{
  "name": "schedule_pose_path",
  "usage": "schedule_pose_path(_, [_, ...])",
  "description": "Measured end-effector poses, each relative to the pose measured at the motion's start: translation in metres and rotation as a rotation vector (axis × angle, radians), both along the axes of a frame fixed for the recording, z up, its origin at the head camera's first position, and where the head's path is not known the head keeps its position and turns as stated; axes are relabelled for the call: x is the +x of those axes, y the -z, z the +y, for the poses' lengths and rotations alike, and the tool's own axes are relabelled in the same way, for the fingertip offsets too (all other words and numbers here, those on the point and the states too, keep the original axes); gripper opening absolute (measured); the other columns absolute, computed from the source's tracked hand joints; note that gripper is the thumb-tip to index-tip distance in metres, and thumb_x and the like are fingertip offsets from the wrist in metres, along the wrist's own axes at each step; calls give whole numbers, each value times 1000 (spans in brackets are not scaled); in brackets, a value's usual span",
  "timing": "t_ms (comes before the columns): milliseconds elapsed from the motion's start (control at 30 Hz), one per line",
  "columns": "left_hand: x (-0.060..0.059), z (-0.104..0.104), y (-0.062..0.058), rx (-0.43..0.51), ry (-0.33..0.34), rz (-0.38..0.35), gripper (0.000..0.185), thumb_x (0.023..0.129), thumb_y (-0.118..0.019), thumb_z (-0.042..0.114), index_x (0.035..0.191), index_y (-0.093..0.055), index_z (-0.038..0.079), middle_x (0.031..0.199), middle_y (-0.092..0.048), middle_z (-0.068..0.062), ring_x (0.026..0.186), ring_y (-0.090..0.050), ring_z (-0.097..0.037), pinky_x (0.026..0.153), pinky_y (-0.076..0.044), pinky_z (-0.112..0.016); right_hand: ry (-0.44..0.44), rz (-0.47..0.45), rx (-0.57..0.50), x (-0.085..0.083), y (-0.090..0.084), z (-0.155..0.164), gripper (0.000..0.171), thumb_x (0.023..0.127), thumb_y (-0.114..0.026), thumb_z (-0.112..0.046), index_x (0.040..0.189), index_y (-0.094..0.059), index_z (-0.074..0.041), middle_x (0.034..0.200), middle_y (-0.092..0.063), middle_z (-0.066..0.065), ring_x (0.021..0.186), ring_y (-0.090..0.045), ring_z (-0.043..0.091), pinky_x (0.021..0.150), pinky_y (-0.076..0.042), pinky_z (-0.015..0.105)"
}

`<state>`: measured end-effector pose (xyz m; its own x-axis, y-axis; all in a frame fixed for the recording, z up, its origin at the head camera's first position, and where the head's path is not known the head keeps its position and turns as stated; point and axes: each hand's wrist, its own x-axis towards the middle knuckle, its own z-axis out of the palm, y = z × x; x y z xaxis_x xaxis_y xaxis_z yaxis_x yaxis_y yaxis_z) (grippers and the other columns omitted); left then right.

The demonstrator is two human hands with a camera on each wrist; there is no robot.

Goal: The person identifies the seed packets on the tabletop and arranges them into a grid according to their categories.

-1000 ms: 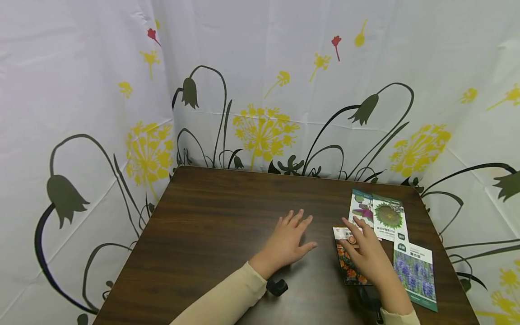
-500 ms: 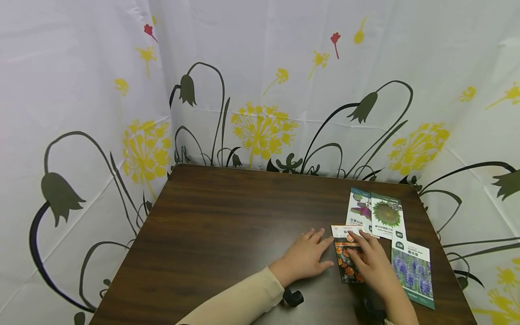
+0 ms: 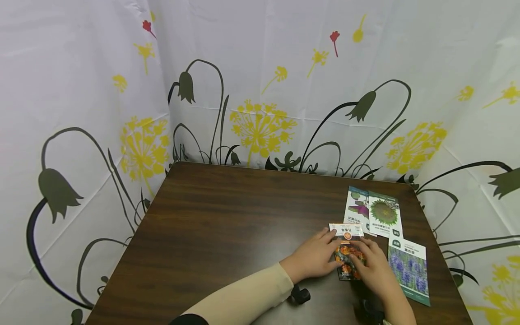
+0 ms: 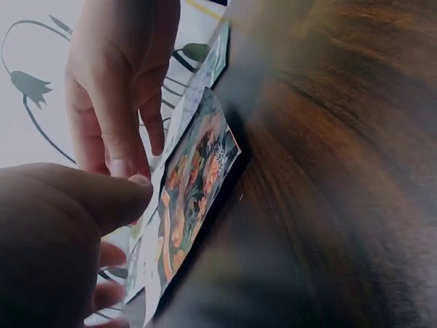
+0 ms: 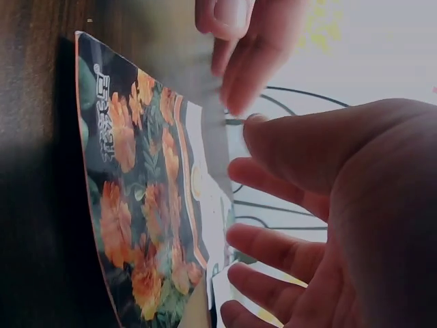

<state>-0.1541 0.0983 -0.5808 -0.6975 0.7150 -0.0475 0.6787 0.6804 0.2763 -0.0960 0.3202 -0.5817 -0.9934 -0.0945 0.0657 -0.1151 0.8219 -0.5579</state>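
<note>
Right now both hands meet over the orange-flower seed packet (image 3: pixel 347 253), which lies near the front right of the dark wooden table (image 3: pixel 227 225). The left hand (image 3: pixel 314 258) comes in from the packet's left side, its fingers relaxed and nearly straight, fingertips touching the packet's left edge near the white top strip; the left wrist view shows that edge lifted a little off the wood while the thumb hovers close. The right hand (image 3: pixel 375 271) rests across the packet's right half, fingers spread and only loosely bent, pressing down rather than pinching, as the right wrist view suggests. Judging from this, the packet is being levered up off a smooth surface, so the sound way is to keep the right fingers steady as an anchor while the left fingertips slide under the raised edge, then close thumb against fingers once there is room. Pushing sideways too hard would likely skate the thin packet into the lavender seed packet (image 3: pixel 408 271) just beside it, or toward the sunflower seed packet (image 3: pixel 383 216) and the purple-vegetable packet (image 3: pixel 358 210) lying overlapped behind.
</note>
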Motion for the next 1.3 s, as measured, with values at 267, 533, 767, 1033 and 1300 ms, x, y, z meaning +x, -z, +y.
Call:
schedule_pose_path(267, [-5,14,9,-24,68,-17,60,112,-55,54,166,-47,31,177,-39,3,167,-31,-26,134,-32,-37,-3,-40,33,5,5,3,43,100,-78,-10,142,-69,-5,153,-53,35,140,-51,62,105,-48,78])
schedule_pose_path(533, [-7,15,16,-70,87,26,54,110,-58,53,158,-59,26,172,-48,2,163,-40,-26,133,-35,-38,-27,35,61,7,20,-1,44,90,-83,2,132,-74,-5,140,-60,34,126,-61,58,98,-54,72])
schedule_pose_path(767, [-3,19,13,-128,18,34,72,108,-59,60,171,-40,29,174,-42,11,163,-39,-20,132,-37,-49,-15,133,94,3,24,-10,38,79,-84,11,113,-77,-3,119,-67,22,114,-65,52,98,-55,69])
schedule_pose_path(1033, [5,30,17,-206,-61,238,75,99,-61,75,150,-63,20,146,-59,4,146,-52,-20,125,-42,-40,0,55,140,-1,20,-29,27,90,-72,10,116,-74,4,122,-66,25,111,-71,48,100,-57,64])
schedule_pose_path(1300, [5,33,16,-279,-35,282,89,93,-72,71,151,-61,4,166,-52,-15,162,-41,-29,133,-33,-30,8,5,159,-5,16,-46,38,82,-87,2,117,-74,3,141,-62,33,125,-68,51,103,-57,62])
